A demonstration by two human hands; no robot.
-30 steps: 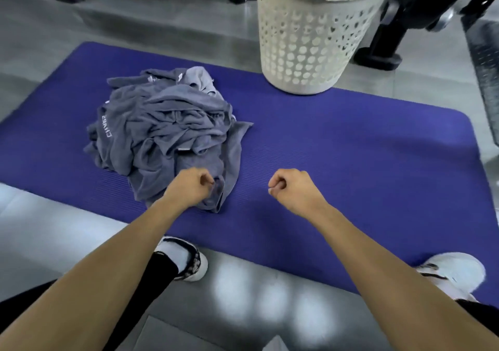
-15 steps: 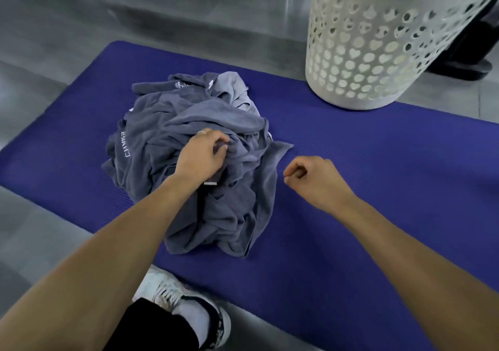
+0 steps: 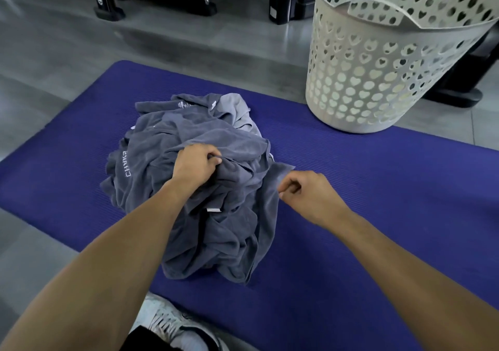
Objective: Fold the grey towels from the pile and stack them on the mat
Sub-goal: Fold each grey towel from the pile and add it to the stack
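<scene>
A crumpled pile of grey towels point(image 3: 221, 210) lies on the left half of the purple mat point(image 3: 378, 202). My left hand point(image 3: 195, 163) is on top of the pile, its fingers curled into a fold of the top towel and gripping it. My right hand point(image 3: 307, 192) hovers over the mat just right of the pile. Its fingers are curled, the fingertips right at the edge of a towel flap, and I see no cloth between them.
A white laundry basket point(image 3: 383, 61) with heart-shaped holes stands at the mat's far right edge. Black equipment legs point(image 3: 108, 2) stand on the grey floor behind. My shoe point(image 3: 172, 326) is at the mat's near edge.
My view has moved closer to the pile. My left hand went from the pile's near edge up onto its top and gripped a towel. My right hand drew in to the pile's right flap.
</scene>
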